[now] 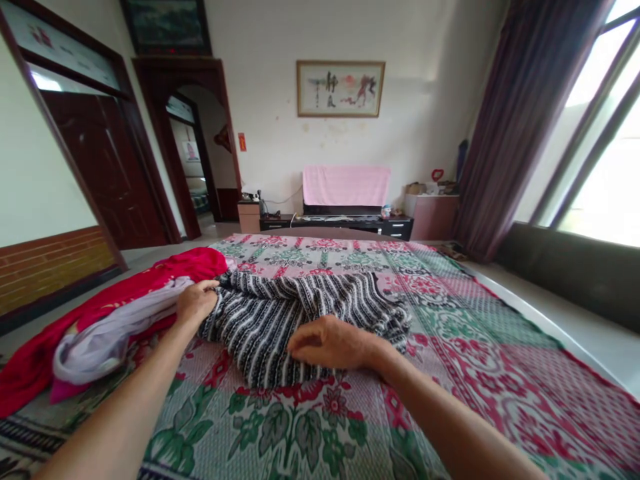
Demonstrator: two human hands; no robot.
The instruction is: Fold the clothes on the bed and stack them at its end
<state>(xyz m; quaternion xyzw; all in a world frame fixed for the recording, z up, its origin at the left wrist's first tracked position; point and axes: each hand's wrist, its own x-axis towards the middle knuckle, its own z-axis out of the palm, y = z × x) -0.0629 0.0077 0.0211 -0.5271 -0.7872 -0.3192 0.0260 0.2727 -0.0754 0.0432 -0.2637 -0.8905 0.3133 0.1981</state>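
Observation:
A black-and-white striped knit garment (265, 327) lies bunched up in the middle of the patterned bedspread (295, 427). My left hand (197, 300) is closed, pinching the garment's upper left edge. Over the garment's lower right part is my right hand (330, 341), its fingers loosely bent and a gap showing between thumb and fingers. No cloth is visible in that gap, and whether the fingertips touch the garment is unclear. Beside my left hand, a white cloth (95, 347) lies heaped on a red cloth (200, 265).
Red and green flowers cover the bedspread, which runs far to the right. Beyond its far edge stands a low black cabinet (397, 228) with a pink cloth (347, 187) above it. A dark curtain (530, 120) hangs by the window at right; a dark red door (103, 167) is at left.

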